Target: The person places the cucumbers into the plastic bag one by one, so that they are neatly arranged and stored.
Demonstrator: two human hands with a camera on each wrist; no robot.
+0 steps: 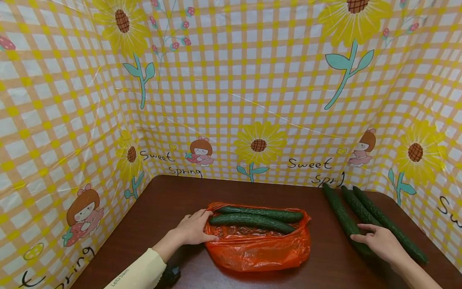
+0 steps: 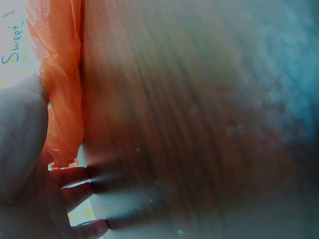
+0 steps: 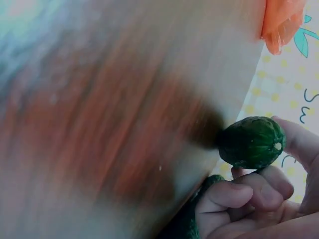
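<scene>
On the brown tabletop (image 1: pixel 187 188), an orange-red plastic bag (image 1: pixel 260 253) is being touched at its left end by the left hand (image 1: pixel 191 228), whose fingers are being held extended. Two cucumbers (image 1: pixel 249 219) are being contained lengthwise in the bag's open mouth. Toward the right edge, the leftmost cucumber (image 1: pixel 341 212) of three is being gripped between the thumb and fingers of the right hand (image 1: pixel 382 243). The middle cucumber (image 1: pixel 360 206) and rightmost cucumber (image 1: pixel 390 226) are lying beside it, tips toward the far edge. A checked sunflower sheet (image 1: pixel 231 100) is being displayed behind.
</scene>
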